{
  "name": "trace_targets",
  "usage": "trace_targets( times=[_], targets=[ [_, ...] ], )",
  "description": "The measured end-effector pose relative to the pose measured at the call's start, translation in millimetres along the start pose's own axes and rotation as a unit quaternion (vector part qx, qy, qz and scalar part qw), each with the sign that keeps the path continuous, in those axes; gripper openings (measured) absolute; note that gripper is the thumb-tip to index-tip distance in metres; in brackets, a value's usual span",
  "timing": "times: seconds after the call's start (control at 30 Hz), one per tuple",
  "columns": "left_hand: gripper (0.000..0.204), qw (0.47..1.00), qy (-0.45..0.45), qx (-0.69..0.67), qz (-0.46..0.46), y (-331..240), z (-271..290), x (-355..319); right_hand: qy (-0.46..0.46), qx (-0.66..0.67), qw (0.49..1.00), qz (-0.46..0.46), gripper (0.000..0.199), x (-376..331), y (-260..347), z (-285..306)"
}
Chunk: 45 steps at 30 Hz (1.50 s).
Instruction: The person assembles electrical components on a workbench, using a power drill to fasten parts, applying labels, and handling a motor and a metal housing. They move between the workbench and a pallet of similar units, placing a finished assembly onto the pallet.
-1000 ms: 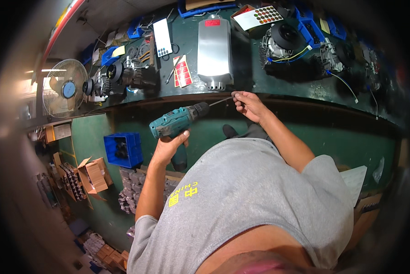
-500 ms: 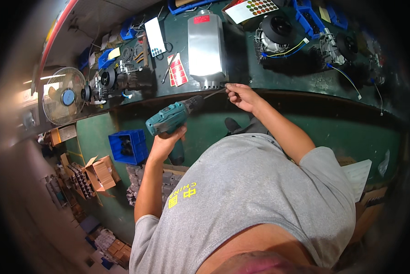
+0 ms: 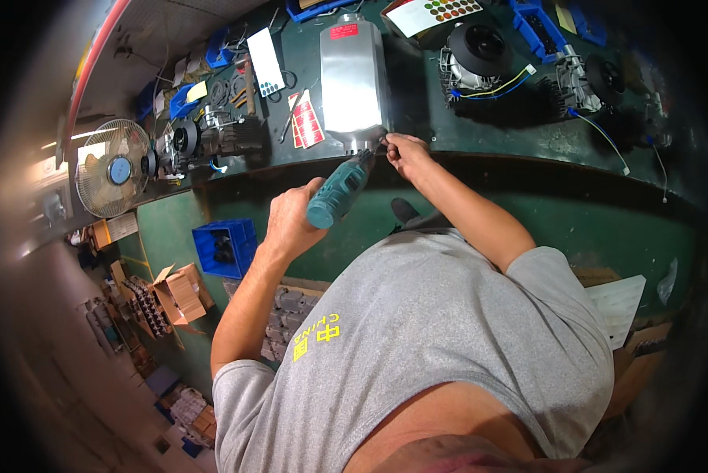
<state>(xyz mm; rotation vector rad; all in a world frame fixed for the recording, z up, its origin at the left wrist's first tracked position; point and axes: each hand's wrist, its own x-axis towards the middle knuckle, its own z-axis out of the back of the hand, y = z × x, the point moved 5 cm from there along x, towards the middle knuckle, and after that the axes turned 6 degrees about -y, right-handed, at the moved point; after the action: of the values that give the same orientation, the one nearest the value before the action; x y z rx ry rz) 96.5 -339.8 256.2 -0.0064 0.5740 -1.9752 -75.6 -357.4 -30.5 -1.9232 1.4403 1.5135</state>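
My left hand (image 3: 291,217) grips a teal cordless drill (image 3: 337,193) by its handle, the bit pointing up and to the right at the near end of a long silver metal housing (image 3: 354,75) lying on the dark green workbench (image 3: 488,138). My right hand (image 3: 405,151) pinches at the tip of the bit, right against the housing's lower end. What the fingers pinch is too small to tell.
A black motor with yellow and blue wires (image 3: 480,59) and another motor (image 3: 590,79) sit on the bench to the right. Left are an engine part (image 3: 212,138), red-and-white cards (image 3: 307,122) and a standing fan (image 3: 113,169). A blue crate (image 3: 224,244) and cardboard boxes (image 3: 177,292) stand on the floor.
The drill has swung up and to the right, so its bit now meets the housing's near end. My right hand stayed at the bit tip while the view shifted closer to the bench.
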Motion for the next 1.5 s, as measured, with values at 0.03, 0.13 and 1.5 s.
trace_targets(
  times=[0.03,0.13,1.5],
  targets=[
    [0.030,1.000,0.006,0.016,0.000,-1.6,1.4,2.1,-0.004,-0.005,1.000,0.003,0.001,-0.5,-0.1,-1.7],
    [0.030,0.998,0.018,0.054,-0.011,-6.7,5.1,10.7,0.006,0.011,1.000,0.003,0.002,-1.0,1.6,-1.7],
    [0.043,0.925,-0.044,-0.368,0.084,-20.8,46.1,48.8,0.181,-0.055,0.981,0.045,0.017,-43.5,94.2,28.7]
  ],
)
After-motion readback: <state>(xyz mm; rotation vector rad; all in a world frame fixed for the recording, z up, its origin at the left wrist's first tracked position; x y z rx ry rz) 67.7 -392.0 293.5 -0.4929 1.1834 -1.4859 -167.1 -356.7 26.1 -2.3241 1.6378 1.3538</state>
